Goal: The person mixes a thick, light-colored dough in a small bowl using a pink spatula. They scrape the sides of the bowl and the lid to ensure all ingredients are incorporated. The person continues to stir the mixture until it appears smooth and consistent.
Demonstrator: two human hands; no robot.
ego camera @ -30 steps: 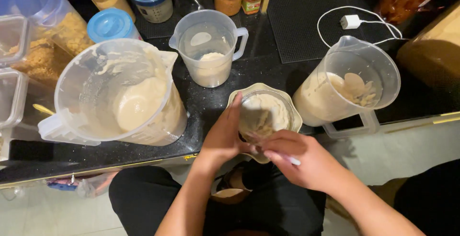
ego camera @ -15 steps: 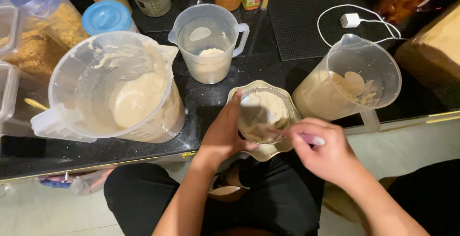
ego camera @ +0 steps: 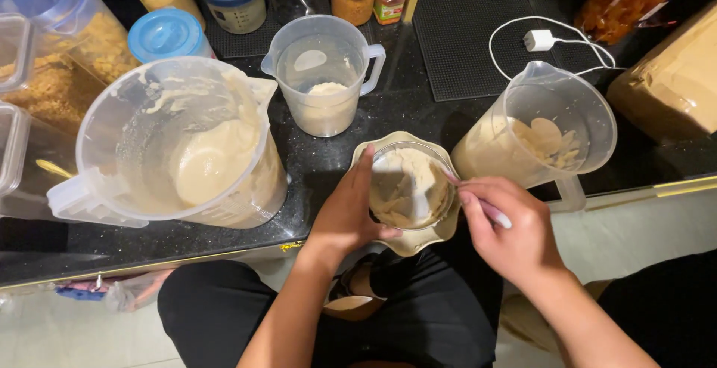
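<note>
The left hand wraps round a small clear cup seated in a beige scalloped dish at the near edge of the dark table. The right hand, closed on a thin pale utensil, works its tip inside the cup. The cup looks nearly full of pale batter, so filling seems almost done. Left of the hands a large jug holds more batter; a second jug stands just right

Dim overhead light, glossy counter glare, sharp focus throughout.
</note>
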